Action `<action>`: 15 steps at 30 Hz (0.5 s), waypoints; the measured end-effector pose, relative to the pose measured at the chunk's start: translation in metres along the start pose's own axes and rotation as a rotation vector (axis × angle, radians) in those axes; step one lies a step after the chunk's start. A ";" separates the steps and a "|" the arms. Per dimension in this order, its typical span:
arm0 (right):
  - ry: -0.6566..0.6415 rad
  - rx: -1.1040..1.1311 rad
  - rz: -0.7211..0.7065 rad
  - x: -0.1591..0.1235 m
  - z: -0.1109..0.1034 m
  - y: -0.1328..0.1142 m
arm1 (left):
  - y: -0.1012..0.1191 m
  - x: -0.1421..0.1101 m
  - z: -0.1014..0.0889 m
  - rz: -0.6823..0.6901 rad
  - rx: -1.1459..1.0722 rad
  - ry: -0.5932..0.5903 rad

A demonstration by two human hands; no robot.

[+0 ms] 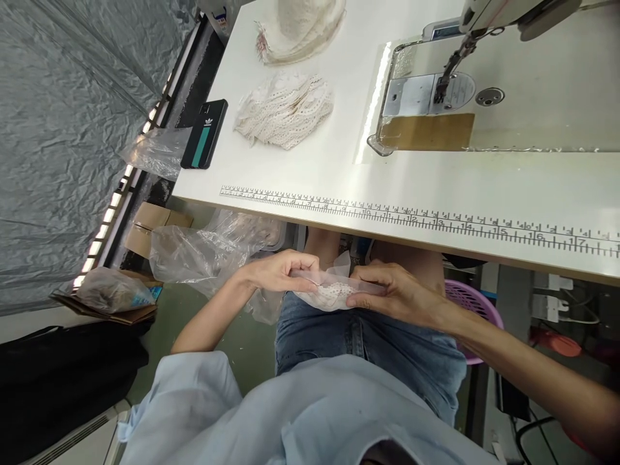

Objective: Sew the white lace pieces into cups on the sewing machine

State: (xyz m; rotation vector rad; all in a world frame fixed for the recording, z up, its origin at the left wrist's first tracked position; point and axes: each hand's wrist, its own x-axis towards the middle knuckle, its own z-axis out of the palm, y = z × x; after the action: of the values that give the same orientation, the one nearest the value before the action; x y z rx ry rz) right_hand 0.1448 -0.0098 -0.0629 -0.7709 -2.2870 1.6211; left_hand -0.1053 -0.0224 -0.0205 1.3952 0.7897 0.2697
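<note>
Above my lap, just below the table's front edge, a small clear plastic bag (334, 290) with white lace inside stretches between my hands. My left hand (290, 271) pinches its left end between thumb and curled fingers. At the other end my right hand (387, 290) grips the bag with thumb below and fingers above. On the table lies a stack of cream lace pieces (285, 110), and behind it a cream fabric item (303, 26) with a frayed edge. Neither of these is touched by a hand.
A sewing machine (455, 71) stands at the right of the white table (290, 174), which has a printed ruler (411, 216) along its front. A black phone (204, 134) lies at the left edge. Below are plastic bags (194, 252), a cardboard box (150, 226) and a purple basket (477, 310).
</note>
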 end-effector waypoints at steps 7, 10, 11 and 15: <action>0.019 -0.273 -0.170 0.003 -0.020 -0.013 | 0.012 0.005 -0.003 -0.006 0.153 -0.080; -0.163 -0.136 -0.290 0.018 -0.030 -0.023 | 0.019 0.007 -0.007 0.011 0.191 -0.149; -0.215 -0.091 -0.286 0.024 -0.033 -0.024 | 0.021 0.006 -0.008 0.014 0.195 -0.150; -0.305 -0.054 -0.165 0.040 -0.037 -0.022 | 0.023 0.000 -0.012 -0.013 0.156 -0.060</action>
State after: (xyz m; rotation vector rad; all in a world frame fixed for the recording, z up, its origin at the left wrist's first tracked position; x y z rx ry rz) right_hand 0.1231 0.0362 -0.0330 -0.3518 -2.5307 1.7044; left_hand -0.1066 -0.0093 0.0015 1.5372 0.7827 0.1577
